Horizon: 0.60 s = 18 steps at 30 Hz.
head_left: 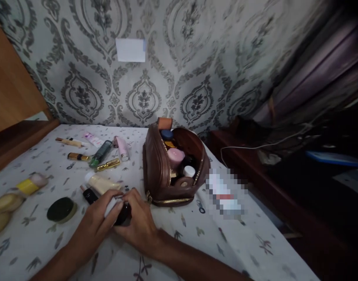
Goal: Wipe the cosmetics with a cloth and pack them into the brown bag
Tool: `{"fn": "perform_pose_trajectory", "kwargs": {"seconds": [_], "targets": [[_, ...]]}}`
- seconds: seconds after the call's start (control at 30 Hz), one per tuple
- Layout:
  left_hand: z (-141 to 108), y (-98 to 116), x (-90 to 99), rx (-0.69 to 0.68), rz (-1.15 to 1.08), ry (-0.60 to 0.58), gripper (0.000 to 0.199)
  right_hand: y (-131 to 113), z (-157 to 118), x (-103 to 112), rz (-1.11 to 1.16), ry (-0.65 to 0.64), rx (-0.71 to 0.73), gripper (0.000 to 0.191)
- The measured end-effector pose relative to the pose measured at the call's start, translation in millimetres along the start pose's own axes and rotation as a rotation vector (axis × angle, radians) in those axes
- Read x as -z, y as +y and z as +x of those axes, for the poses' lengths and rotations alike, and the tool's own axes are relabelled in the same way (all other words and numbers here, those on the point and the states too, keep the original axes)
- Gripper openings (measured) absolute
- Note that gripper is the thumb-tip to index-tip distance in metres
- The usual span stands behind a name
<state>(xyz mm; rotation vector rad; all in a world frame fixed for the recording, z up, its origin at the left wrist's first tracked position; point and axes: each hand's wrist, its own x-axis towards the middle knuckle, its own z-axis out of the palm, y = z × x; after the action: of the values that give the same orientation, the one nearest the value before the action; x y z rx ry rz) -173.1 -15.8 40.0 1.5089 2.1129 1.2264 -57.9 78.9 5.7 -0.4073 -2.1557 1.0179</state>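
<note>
Presently left hand (pixel 101 214) and right hand (pixel 142 223) close around a dark-and-pale item (pixel 124 214), lower centre; brown bag (pixel 157 168), mid-frame, stands open with pink jar (pixel 175 157) and white cap (pixel 189 171) inside, while green bottle (pixel 102 151), pink tube (pixel 122 149) and dark-lidded jar (pixel 61 209) lie outside it, frame left.

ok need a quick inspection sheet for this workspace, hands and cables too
surface: white patterned cloth, partly covered
job's things: open brown bag with containers inside; small white-and-dark item, mostly hidden by hands
clutter: dark-lidded round container, cream tube, green bottle, others left of bag; pixelated item right
hands: left and right both on small item
cables: white cable beyond table's right edge
surroundings: patterned wallpaper, purplish curtain
</note>
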Motion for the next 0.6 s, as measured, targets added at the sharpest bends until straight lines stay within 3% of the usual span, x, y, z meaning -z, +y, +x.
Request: {"fn": "perform_pose_trajectory", "kwargs": {"seconds": [0.2,0.33,0.43,0.6], "targets": [[3.3,-4.8,7.3,0.149,-0.206,0.052,0.035,-0.6,0.3,-1.1,0.124,0.028,0.088,0.041],[-6.3,-24.1,-3.3,0.302,-0.266,0.163,0.034,-2.9,2.8,2.7,0.116,0.028,0.076,0.045],[-13.4,-33.8,-11.2,0.361,-0.253,0.179,0.039,-3.2,3.7,3.7,0.139,0.036,0.110,0.048],[-14.7,-40.8,-9.3,0.249,-0.174,0.124,0.038,-1.2,1.4,1.2,0.132,0.050,0.135,0.050]]}}
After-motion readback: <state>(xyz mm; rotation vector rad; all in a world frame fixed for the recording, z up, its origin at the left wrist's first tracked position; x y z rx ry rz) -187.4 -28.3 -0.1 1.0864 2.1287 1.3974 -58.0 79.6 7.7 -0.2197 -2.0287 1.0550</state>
